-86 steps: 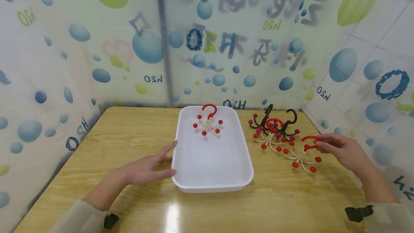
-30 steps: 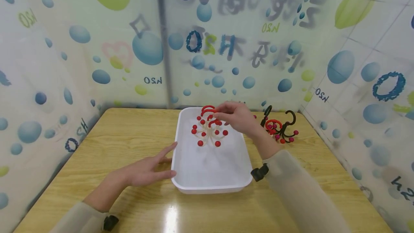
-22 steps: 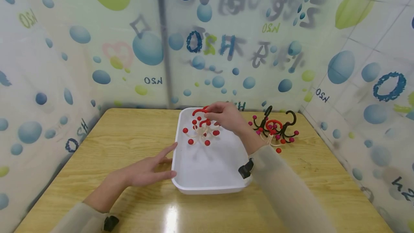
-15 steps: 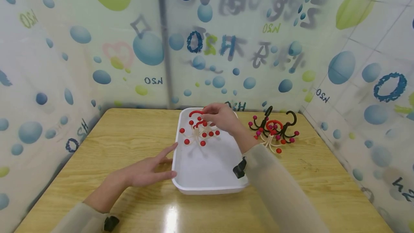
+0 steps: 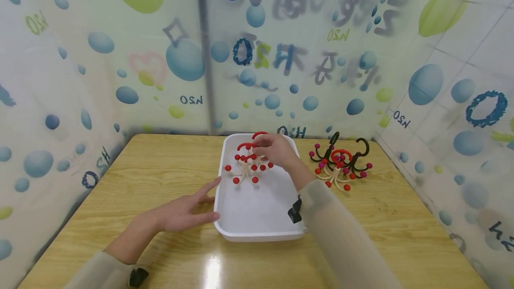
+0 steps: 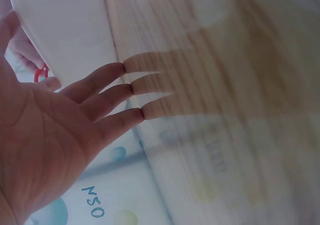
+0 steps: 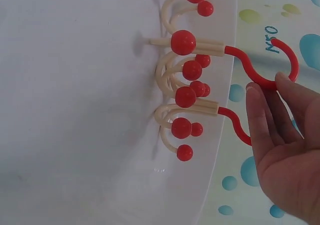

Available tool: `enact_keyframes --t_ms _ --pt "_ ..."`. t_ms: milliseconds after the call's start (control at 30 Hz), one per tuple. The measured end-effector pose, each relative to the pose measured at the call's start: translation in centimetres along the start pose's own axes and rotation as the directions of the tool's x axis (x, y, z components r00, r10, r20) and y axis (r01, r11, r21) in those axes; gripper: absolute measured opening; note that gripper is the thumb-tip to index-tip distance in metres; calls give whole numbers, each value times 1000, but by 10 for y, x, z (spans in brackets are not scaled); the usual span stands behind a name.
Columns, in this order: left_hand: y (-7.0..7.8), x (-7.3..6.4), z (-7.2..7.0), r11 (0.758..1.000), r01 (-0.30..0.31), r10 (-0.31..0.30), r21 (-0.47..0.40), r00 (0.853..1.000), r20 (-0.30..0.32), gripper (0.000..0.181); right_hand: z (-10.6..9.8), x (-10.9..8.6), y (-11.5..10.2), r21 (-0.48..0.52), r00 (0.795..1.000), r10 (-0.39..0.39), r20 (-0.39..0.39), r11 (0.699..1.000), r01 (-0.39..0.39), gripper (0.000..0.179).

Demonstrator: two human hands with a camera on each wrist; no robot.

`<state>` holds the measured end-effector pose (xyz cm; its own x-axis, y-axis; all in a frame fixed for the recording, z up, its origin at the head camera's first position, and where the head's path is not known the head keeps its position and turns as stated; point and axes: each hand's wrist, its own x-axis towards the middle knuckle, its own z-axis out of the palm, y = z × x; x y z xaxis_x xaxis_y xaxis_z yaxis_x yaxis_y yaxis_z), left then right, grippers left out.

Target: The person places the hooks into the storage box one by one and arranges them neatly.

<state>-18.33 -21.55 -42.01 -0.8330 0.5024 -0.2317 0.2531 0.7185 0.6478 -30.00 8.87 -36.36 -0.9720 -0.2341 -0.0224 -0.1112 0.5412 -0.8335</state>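
In the head view my right hand (image 5: 277,150) pinches the red hook of a cream claw-shaped hanger (image 5: 246,169), its curled arms tipped with red balls. The right wrist view shows thumb and fingertips on that red hook (image 7: 260,81), with the arms low over the white tray's floor (image 7: 85,110). A second hanger of the same kind (image 7: 206,106) stands beside it in the tray; my hand partly covers its hook. My left hand (image 5: 180,212) has its fingers spread, thumb and index fingertips at the left rim of the white tray (image 5: 263,213).
Right of the tray, on the wooden table (image 5: 160,159), one more cream hanger with a red hook (image 5: 335,175) lies bunched with two black hangers (image 5: 355,159) bearing magenta balls. A patterned wall (image 5: 160,57) closes off the table's back.
My right hand has carried the cream hanger from the table's right side into the tray, then shifted left and slightly lowered it beside the other one. The left hand has stayed at the rim.
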Motion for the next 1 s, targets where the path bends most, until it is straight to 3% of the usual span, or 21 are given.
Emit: enact_keyframes --t_ms 533,733,1000 --pt "1 0 3 1000 1 -1 -10 1000 0 96 -9 -8 5 22 1000 10 -13 1000 -10 34" --pt "1 -1 2 1000 -1 1 1 1000 -2 95 -31 -21 11 46 999 -33 -20 998 33 32" --pt "1 -1 1 1000 -12 12 13 1000 -11 95 -77 -48 22 59 999 -50 -15 997 50 33"
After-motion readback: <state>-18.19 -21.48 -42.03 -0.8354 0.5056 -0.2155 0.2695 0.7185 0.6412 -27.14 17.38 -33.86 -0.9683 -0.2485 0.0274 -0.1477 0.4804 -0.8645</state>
